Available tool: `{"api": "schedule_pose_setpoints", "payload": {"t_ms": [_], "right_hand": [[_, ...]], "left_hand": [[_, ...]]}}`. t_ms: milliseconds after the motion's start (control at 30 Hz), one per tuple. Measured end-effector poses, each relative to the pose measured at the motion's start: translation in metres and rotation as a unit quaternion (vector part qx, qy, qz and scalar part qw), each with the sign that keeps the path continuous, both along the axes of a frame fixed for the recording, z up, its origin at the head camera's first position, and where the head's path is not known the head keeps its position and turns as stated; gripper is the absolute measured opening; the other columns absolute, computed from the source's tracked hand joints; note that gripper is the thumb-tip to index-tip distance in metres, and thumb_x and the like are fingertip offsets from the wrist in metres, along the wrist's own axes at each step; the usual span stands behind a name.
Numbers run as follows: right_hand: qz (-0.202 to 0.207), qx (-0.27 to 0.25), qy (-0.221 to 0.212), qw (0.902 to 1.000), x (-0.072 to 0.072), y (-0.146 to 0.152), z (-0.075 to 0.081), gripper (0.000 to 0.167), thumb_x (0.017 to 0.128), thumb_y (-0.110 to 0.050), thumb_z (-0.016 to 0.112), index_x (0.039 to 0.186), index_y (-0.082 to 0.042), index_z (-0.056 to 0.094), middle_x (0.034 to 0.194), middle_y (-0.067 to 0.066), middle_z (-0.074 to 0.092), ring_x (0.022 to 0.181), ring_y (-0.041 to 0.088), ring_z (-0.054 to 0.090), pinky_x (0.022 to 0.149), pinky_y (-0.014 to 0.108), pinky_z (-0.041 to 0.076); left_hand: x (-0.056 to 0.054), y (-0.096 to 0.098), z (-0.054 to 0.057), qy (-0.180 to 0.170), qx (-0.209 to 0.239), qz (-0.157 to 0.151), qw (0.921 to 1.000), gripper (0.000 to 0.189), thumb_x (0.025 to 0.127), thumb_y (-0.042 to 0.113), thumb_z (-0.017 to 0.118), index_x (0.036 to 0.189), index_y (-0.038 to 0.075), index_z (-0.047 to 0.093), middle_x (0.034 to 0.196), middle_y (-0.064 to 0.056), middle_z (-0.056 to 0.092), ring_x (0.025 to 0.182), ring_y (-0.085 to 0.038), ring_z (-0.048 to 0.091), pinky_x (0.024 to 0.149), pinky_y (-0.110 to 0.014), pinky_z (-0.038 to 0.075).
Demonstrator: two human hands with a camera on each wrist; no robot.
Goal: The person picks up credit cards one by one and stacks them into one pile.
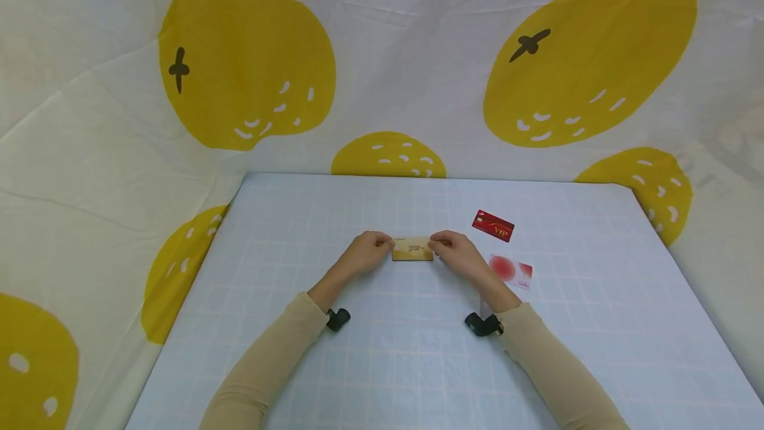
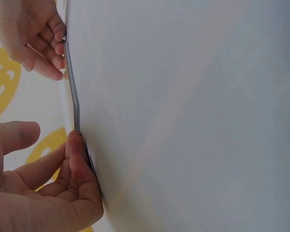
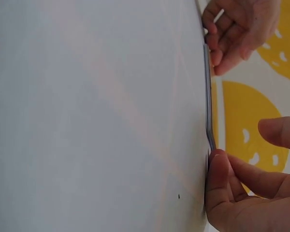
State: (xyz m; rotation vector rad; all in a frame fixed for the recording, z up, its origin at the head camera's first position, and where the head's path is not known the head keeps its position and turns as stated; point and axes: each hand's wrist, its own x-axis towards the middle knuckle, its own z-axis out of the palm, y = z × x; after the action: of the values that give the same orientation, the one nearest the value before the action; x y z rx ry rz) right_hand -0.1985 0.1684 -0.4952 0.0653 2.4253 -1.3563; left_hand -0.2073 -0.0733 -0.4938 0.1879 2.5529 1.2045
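One left hand [image 1: 365,252] and one right hand [image 1: 461,256] pinch opposite short ends of a gold rectangular card [image 1: 412,250] midway across a pale-blue checked surface [image 1: 412,363]. Its print is illegible. The right wrist [image 1: 500,292] hides part of a pale patch. Wide room extends leftward; the surface's near edge is cut off.

Room between sleeves [image 1: 262,357], gold card [image 1: 412,254] beyond

Gold card [image 1: 412,251] at the pale gridded table [image 1: 388,370]; left hand [image 1: 365,251] pinches its left end, right hand [image 1: 459,255] its right. Red card [image 1: 493,225], marked VIP, lies askew, beyond right hand. Pinkish card [image 1: 511,271] beside right forearm. Beige sleeves [image 1: 271,354]. Yellow fruit on white cloth [image 1: 412,71] behind.
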Motion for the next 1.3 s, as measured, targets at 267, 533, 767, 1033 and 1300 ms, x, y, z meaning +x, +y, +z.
{"api": "schedule_pose_setpoints", "payload": {"t_ms": [267,533,767,1033,1300], "right_hand": [[0.003,-0.002,0.0,1.0,0.001,0.0,0.0,0.042,0.099,-0.039,0.061,0.132,-0.012,0.06,0.129,0.009,0.059,0.107,0.027,0.057,0.095,0.042,0.05],[0.001,-0.007,-0.002,1.0,0.003,0.0,0.002,0.042,0.099,-0.039,0.061,0.132,-0.013,0.06,0.128,0.009,0.059,0.107,0.027,0.057,0.094,0.042,0.05],[-0.003,-0.015,0.002,0.9999,0.004,0.005,0.006,0.046,0.099,-0.042,0.061,0.135,-0.014,0.058,0.125,0.008,0.061,0.105,0.026,0.059,0.092,0.041,0.051],[-0.01,-0.011,0.036,0.9992,0.004,0.019,0.015,0.044,0.101,-0.036,0.059,0.137,-0.01,0.057,0.121,0.01,0.064,0.102,0.027,0.06,0.09,0.04,0.053],[-0.028,-0.011,0.074,0.9968,0.005,0.046,0.024,0.047,0.102,-0.036,0.058,0.138,-0.006,0.057,0.124,0.012,0.063,0.102,0.031,0.062,0.085,0.038,0.052]], "left_hand": [[0.0,0.0,-0.002,0.002,0.006,-0.002,1.0,0.035,0.102,0.03,0.056,0.123,0.005,0.07,0.123,-0.008,0.067,0.118,-0.026,0.059,0.099,-0.046,0.046],[0.001,0.001,-0.002,0.006,0.003,-0.004,1.0,0.035,0.102,0.03,0.056,0.123,0.006,0.069,0.123,-0.008,0.067,0.118,-0.026,0.058,0.099,-0.046,0.046],[-0.009,0.005,0.01,0.035,0.001,-0.009,0.9994,0.037,0.102,0.031,0.056,0.126,0.005,0.067,0.121,-0.008,0.067,0.114,-0.024,0.06,0.097,-0.043,0.048],[-0.029,0.035,0.03,0.05,0.005,-0.039,0.998,0.037,0.101,0.03,0.059,0.129,0.007,0.064,0.118,-0.006,0.066,0.108,-0.023,0.061,0.092,-0.039,0.051],[-0.042,0.075,0.03,0.052,0.017,-0.09,0.9944,0.04,0.101,0.032,0.06,0.132,0.007,0.062,0.118,-0.002,0.066,0.107,-0.019,0.06,0.09,-0.034,0.052]]}}
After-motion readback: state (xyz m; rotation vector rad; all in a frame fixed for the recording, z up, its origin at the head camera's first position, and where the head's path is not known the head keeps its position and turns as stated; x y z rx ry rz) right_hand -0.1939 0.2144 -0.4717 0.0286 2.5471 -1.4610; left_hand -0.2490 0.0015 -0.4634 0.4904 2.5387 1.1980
